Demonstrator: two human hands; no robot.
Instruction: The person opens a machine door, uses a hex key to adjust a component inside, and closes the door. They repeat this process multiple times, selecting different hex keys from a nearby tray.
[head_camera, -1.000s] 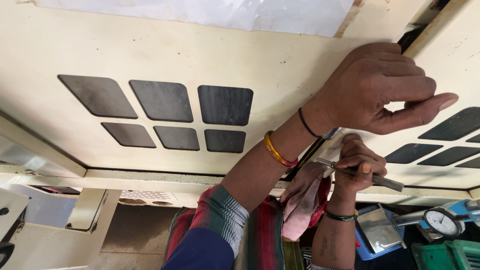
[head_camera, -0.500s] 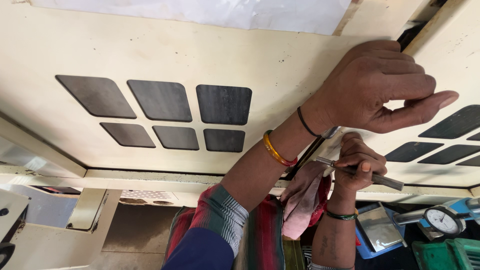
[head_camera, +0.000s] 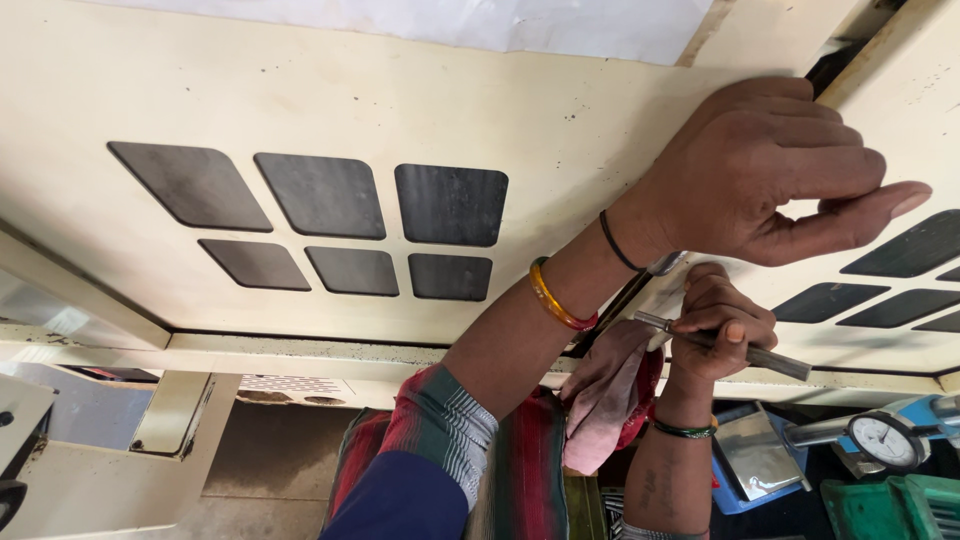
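My left hand (head_camera: 765, 175) is raised against a cream metal door panel (head_camera: 560, 110), over the dark gap between two panels. Its fingers are curled at the panel's edge and the thumb sticks out to the right. A black band and an orange bangle (head_camera: 556, 298) circle that wrist. Below it, my right hand (head_camera: 715, 335) pinches a thin metal rod (head_camera: 775, 358) that lies nearly level against the panel's lower edge. A pink cloth (head_camera: 610, 400) hangs beside that hand. What the left fingers hold is hidden.
Six dark rounded window panes (head_camera: 390, 225) sit in the left panel, with more panes (head_camera: 880, 290) on the right one. Below right are a dial gauge (head_camera: 885, 440), a blue tray (head_camera: 750, 460) and a green box (head_camera: 890, 510). A cream machine base (head_camera: 90, 470) is at lower left.
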